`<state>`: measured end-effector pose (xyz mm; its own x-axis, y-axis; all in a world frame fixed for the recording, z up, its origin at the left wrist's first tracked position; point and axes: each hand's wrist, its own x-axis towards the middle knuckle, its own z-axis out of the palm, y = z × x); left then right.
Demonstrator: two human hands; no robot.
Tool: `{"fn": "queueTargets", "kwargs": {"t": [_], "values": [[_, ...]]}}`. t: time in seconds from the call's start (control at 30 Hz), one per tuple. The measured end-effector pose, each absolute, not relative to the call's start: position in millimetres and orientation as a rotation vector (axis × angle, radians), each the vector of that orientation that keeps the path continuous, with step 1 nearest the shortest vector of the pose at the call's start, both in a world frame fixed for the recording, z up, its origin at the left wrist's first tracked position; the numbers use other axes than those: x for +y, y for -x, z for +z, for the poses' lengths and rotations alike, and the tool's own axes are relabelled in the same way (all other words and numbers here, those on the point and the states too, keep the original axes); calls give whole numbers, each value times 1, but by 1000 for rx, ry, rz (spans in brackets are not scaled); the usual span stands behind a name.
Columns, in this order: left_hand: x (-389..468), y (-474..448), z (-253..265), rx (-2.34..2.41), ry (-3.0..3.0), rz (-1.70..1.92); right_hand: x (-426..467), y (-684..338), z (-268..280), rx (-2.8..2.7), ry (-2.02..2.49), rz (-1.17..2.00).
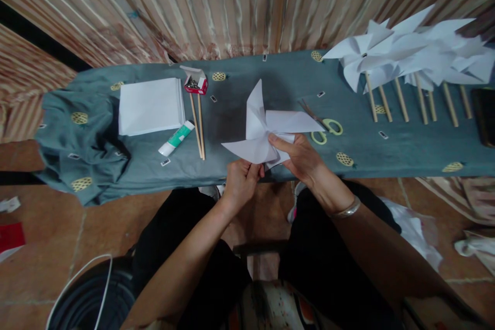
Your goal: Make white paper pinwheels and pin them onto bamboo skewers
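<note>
A white paper pinwheel (pixel 257 136) is held up over the front edge of the cloth-covered table. My right hand (pixel 303 157) grips it from the right, with the thumb pressed near its centre. Directly below the pinwheel, my left hand (pixel 242 180) is closed, its fingertips against the lower side of the paper. What those fingers pinch is hidden. Behind the right hand lie scissors with light green handles (pixel 331 126), partly covered by a paper blade.
A blue-green cloth (pixel 270 82) covers the table. On the left are a paper stack (pixel 150 105), an open red box of small metal pieces (pixel 196 82), two wooden sticks (pixel 201 134) and a glue tube (pixel 177 138). Several finished pinwheels (pixel 371 51) lie at the right.
</note>
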<state>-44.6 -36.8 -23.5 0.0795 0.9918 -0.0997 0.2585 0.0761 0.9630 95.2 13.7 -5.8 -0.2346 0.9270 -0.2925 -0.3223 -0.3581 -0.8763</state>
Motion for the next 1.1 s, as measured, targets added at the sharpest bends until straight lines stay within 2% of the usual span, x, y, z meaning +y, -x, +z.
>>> {"fn": "queueTargets", "kwargs": {"t": [0.37, 1.1], "values": [[-37, 45, -25, 1342, -1371, 964, 14, -95, -6, -852, 1068, 1732], [-37, 51, -17, 1133, -811, 999, 31, -111, 6, -912, 1003, 1634]]}}
